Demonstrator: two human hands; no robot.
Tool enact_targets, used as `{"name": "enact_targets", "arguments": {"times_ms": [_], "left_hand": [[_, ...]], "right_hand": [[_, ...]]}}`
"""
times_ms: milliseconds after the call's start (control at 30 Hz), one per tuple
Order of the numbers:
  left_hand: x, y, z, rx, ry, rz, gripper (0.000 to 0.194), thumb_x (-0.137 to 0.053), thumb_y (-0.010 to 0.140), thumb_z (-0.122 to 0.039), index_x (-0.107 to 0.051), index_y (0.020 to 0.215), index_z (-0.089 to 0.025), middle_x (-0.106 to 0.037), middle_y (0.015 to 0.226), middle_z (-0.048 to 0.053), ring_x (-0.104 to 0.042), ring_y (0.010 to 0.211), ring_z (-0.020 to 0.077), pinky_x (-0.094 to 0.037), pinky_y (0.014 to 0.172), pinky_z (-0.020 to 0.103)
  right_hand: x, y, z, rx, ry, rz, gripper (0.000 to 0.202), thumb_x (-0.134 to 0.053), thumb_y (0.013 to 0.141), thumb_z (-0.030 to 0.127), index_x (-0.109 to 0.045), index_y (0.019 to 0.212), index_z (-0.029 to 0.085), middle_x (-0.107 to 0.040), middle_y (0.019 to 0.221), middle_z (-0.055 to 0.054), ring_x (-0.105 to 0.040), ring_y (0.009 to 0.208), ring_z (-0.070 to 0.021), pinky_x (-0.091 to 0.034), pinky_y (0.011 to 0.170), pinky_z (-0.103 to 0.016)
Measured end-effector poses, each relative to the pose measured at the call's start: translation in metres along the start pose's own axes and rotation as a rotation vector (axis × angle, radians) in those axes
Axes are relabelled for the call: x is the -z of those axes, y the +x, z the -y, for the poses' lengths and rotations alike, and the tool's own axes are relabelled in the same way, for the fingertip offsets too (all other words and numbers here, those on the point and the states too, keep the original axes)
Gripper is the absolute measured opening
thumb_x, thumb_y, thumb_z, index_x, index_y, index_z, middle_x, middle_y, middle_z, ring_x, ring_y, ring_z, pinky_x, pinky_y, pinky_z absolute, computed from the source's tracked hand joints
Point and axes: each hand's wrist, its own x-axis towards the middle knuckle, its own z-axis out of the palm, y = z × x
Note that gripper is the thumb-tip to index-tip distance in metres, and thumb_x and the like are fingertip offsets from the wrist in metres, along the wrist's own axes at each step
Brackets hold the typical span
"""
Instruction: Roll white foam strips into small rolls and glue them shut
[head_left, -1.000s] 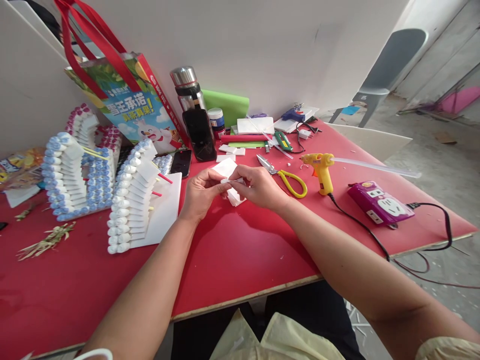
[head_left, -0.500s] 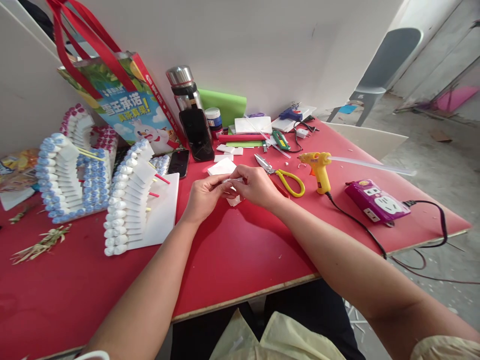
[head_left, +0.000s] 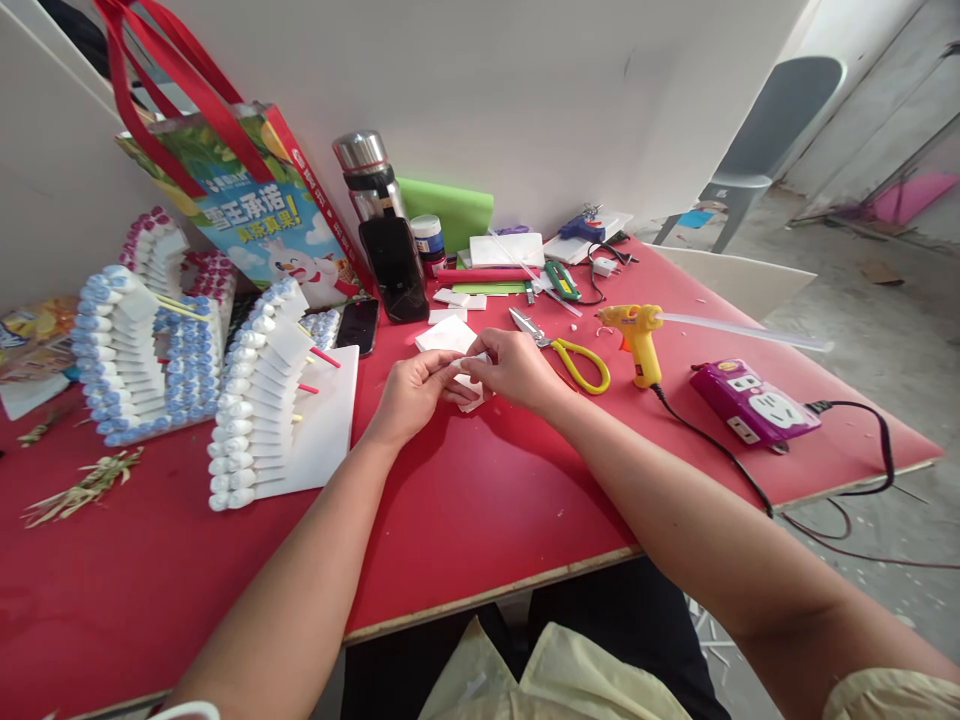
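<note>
Over the middle of the red table (head_left: 480,500), my left hand (head_left: 414,392) pinches a small white piece (head_left: 466,368) between thumb and fingers. My right hand (head_left: 517,370) grips the same piece from the other side, its fingertips almost touching the left ones. White paper (head_left: 448,333) lies just behind my hands, and more white paper shows beneath my fingers. Pliers with yellow handles (head_left: 589,367) rest to the right of my right hand. The exact shape of the held piece is partly hidden by my fingers.
White and blue folded models (head_left: 259,400) stand at the left, beside a printed bag (head_left: 277,220). A steel flask (head_left: 367,180) and a phone (head_left: 358,326) are behind my left hand. At the right are a yellow glue gun (head_left: 637,340), a purple power socket (head_left: 757,405) and cables.
My fingertips have shifted slightly around the small white piece, and more of the white paper below them now shows. The objects on the table have not moved.
</note>
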Motion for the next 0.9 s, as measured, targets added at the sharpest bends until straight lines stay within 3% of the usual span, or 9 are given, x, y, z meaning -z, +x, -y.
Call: {"name": "enact_targets", "arguments": {"times_ms": [133,267,433,567,733,900], "left_hand": [[-0.0013,-0.0028,-0.0037,-0.028,0.006,-0.041,0.041,-0.074,0.08,-0.047,-0.07,0.101,-0.012,-0.075,0.078,0.007,-0.075,0.066,0.0237,-0.064,0.062,0.035],[-0.0016,-0.0059,-0.0086,-0.041,0.031,-0.039,0.037,-0.075,0.081,-0.044,-0.068,0.1,-0.013,-0.074,0.073,0.006,-0.074,0.06,0.0228,-0.064,0.059,0.034],[-0.0008,-0.0072,-0.0096,-0.079,0.071,-0.067,0.031,-0.07,0.086,-0.042,-0.066,0.097,-0.014,-0.074,0.074,0.005,-0.074,0.06,0.0216,-0.063,0.059,0.033],[0.0025,-0.0052,-0.0058,-0.113,0.054,-0.091,0.03,-0.075,0.081,-0.041,-0.067,0.093,-0.014,-0.074,0.076,0.005,-0.073,0.059,0.0213,-0.063,0.056,0.032],[0.005,-0.0021,-0.0019,-0.123,-0.001,-0.116,0.034,-0.079,0.076,-0.042,-0.067,0.091,-0.014,-0.073,0.075,0.005,-0.074,0.063,0.022,-0.061,0.055,0.031],[0.0007,-0.0035,-0.0039,-0.128,-0.034,-0.062,0.032,-0.077,0.079,-0.042,-0.061,0.09,-0.016,-0.07,0.07,0.002,-0.07,0.055,0.0186,-0.059,0.052,0.029]], "right_hand": [[0.0017,-0.0031,0.0041,0.094,-0.003,-0.016,0.01,-0.061,0.081,0.027,-0.063,0.079,0.017,-0.06,0.065,0.001,-0.048,0.058,-0.0112,-0.031,0.054,-0.023],[0.004,-0.0043,0.0058,0.099,0.026,-0.002,0.012,-0.062,0.081,0.029,-0.064,0.08,0.017,-0.058,0.064,0.002,-0.047,0.055,-0.0097,-0.029,0.053,-0.022],[0.0061,-0.006,0.0078,0.115,0.071,0.059,0.011,-0.059,0.085,0.026,-0.064,0.082,0.017,-0.062,0.065,0.001,-0.054,0.056,-0.0108,-0.033,0.053,-0.022],[0.0061,-0.0078,0.0086,0.141,0.109,0.063,0.008,-0.059,0.087,0.023,-0.063,0.082,0.017,-0.066,0.069,-0.001,-0.059,0.058,-0.0122,-0.038,0.054,-0.022],[0.0031,-0.0055,0.0029,0.078,0.427,0.154,0.014,-0.061,0.089,0.03,-0.061,0.088,0.017,-0.068,0.067,-0.002,-0.065,0.053,-0.0149,-0.048,0.052,-0.025],[0.002,-0.0026,0.0026,-0.017,0.667,0.204,0.022,-0.068,0.085,0.036,-0.061,0.084,0.015,-0.07,0.07,-0.004,-0.065,0.05,-0.0149,-0.052,0.049,-0.027]]}}
